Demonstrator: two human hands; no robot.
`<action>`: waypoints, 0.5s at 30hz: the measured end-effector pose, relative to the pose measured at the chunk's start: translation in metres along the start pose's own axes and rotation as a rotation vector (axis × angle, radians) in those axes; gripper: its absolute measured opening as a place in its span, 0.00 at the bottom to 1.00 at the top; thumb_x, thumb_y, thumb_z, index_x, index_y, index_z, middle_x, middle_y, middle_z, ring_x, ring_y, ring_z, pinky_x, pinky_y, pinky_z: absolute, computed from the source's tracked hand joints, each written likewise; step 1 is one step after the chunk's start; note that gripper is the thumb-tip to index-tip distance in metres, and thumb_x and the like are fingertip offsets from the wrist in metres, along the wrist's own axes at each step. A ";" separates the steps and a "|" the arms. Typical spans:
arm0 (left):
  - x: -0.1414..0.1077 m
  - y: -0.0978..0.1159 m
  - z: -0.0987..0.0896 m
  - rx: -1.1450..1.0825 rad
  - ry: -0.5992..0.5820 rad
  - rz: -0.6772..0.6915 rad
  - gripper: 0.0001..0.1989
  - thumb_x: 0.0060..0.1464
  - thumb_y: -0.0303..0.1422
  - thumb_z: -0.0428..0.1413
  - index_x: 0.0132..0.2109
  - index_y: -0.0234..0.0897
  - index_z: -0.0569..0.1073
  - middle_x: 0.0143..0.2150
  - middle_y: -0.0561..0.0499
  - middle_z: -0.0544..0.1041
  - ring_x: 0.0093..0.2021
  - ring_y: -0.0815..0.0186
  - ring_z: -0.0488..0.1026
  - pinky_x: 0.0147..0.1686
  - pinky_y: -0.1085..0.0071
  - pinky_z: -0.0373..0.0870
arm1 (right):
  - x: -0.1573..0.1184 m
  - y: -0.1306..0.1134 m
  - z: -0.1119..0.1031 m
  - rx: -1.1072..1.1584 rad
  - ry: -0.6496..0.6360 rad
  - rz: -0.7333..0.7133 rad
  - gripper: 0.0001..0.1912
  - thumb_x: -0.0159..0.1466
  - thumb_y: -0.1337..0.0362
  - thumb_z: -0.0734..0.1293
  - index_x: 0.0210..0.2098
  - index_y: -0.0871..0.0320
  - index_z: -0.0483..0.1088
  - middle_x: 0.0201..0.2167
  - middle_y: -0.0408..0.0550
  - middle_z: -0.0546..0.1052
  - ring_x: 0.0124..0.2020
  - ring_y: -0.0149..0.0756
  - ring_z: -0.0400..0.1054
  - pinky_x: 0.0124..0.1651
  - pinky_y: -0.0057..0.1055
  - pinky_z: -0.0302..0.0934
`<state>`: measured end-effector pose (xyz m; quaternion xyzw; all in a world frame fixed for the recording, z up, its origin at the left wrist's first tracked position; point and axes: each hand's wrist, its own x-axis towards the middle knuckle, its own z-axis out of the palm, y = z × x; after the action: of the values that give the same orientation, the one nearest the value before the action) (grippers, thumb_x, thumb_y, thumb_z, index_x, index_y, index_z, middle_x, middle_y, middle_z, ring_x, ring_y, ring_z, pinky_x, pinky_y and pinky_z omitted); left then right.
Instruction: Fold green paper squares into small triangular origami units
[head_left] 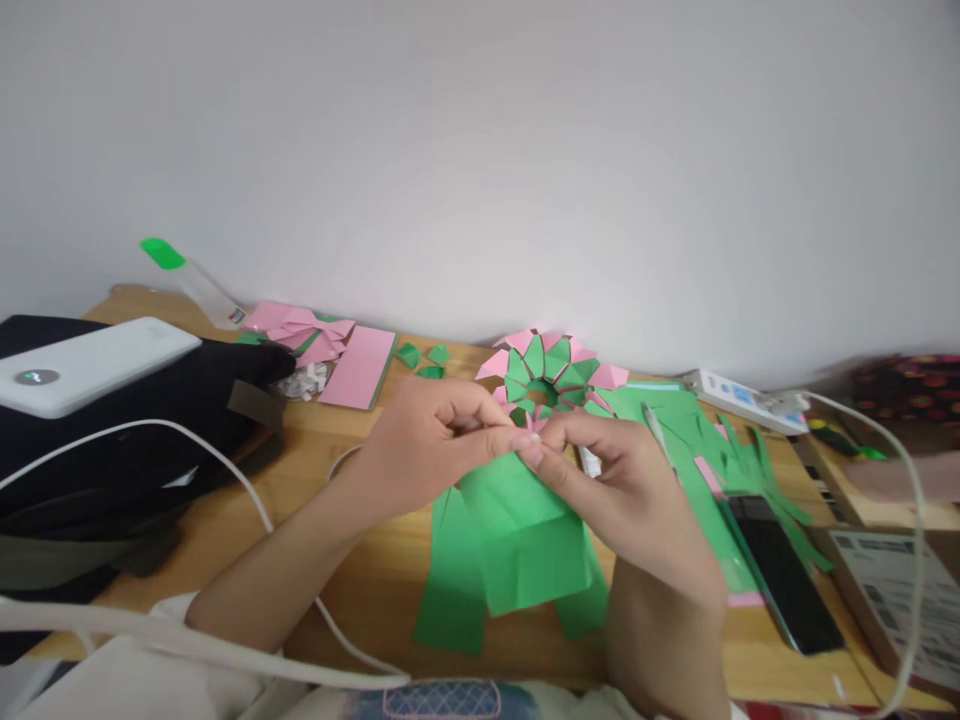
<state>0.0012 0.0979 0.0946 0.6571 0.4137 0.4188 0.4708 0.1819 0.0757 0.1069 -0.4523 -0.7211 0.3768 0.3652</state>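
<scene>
Both hands meet at the middle of the view, pinching the top edge of a creased green paper [525,540]. My left hand [431,440] has thumb and fingers closed on its upper edge. From the other side, my right hand [611,480] pinches the same edge, its thumb tip touching the left one. Green strips [450,590] lie on the table below the held paper. Just behind the hands sits a ring of folded pink and green paper pieces [559,365], its front part hidden by the fingers.
On the wooden table [360,590] are pink sheets [360,368] at the back left and a phone [784,570] at the right. A power strip [742,400] lies by the wall. A white power bank [97,365] rests on a black bag [150,470]. White cables cross the left side.
</scene>
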 end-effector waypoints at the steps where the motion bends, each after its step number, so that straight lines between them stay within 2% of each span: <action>1: 0.000 0.000 -0.001 -0.013 0.016 -0.006 0.12 0.49 0.35 0.63 0.22 0.36 0.76 0.16 0.55 0.68 0.18 0.75 0.57 0.16 0.76 0.49 | 0.000 0.001 0.001 0.005 -0.013 0.004 0.20 0.65 0.62 0.66 0.18 0.57 0.60 0.16 0.36 0.61 0.20 0.24 0.55 0.25 0.25 0.52; 3: 0.000 0.000 -0.002 -0.036 0.070 -0.015 0.11 0.47 0.36 0.65 0.22 0.37 0.77 0.15 0.55 0.67 0.17 0.74 0.55 0.16 0.75 0.48 | 0.000 0.002 0.003 0.027 -0.041 0.020 0.21 0.65 0.61 0.66 0.17 0.57 0.58 0.15 0.35 0.59 0.20 0.23 0.53 0.24 0.25 0.50; 6: 0.001 0.001 -0.001 -0.079 0.240 0.004 0.10 0.44 0.36 0.67 0.22 0.37 0.77 0.14 0.57 0.65 0.16 0.75 0.55 0.16 0.75 0.48 | 0.000 0.003 0.007 0.099 -0.043 0.029 0.21 0.65 0.61 0.66 0.18 0.57 0.58 0.16 0.35 0.59 0.20 0.23 0.52 0.24 0.25 0.49; 8: 0.002 0.000 0.000 -0.133 0.379 0.026 0.09 0.44 0.34 0.68 0.24 0.37 0.76 0.15 0.58 0.66 0.16 0.75 0.56 0.16 0.77 0.51 | 0.001 0.004 0.010 0.177 0.002 0.025 0.20 0.64 0.61 0.67 0.18 0.57 0.61 0.16 0.36 0.61 0.21 0.24 0.53 0.25 0.25 0.51; 10: 0.005 -0.002 -0.001 -0.200 0.469 0.044 0.08 0.48 0.34 0.66 0.27 0.37 0.76 0.16 0.59 0.67 0.17 0.75 0.60 0.17 0.78 0.58 | 0.002 0.007 0.012 0.261 0.089 0.046 0.17 0.63 0.61 0.68 0.20 0.57 0.65 0.17 0.36 0.63 0.22 0.25 0.54 0.27 0.26 0.53; 12: 0.009 -0.004 -0.003 -0.245 0.455 0.043 0.07 0.54 0.34 0.61 0.29 0.37 0.76 0.18 0.57 0.71 0.20 0.74 0.67 0.23 0.78 0.66 | 0.003 0.011 0.013 0.366 0.212 0.103 0.11 0.61 0.61 0.70 0.23 0.57 0.71 0.19 0.37 0.68 0.22 0.25 0.57 0.27 0.26 0.55; 13: 0.010 -0.005 -0.004 -0.254 0.402 0.032 0.08 0.56 0.34 0.59 0.30 0.36 0.76 0.19 0.56 0.72 0.22 0.72 0.70 0.26 0.78 0.69 | 0.004 0.013 0.013 0.433 0.273 0.134 0.09 0.59 0.60 0.72 0.26 0.56 0.73 0.19 0.37 0.69 0.22 0.26 0.58 0.27 0.26 0.55; 15: 0.012 -0.005 -0.006 -0.237 0.221 0.003 0.06 0.55 0.32 0.59 0.32 0.35 0.77 0.25 0.54 0.77 0.27 0.69 0.75 0.30 0.76 0.72 | 0.006 0.016 0.014 0.568 0.350 0.182 0.08 0.57 0.58 0.73 0.30 0.55 0.74 0.19 0.38 0.71 0.21 0.27 0.61 0.26 0.25 0.57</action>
<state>-0.0016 0.1118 0.0927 0.5475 0.4097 0.5351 0.4961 0.1741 0.0834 0.0876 -0.4530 -0.4705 0.5102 0.5595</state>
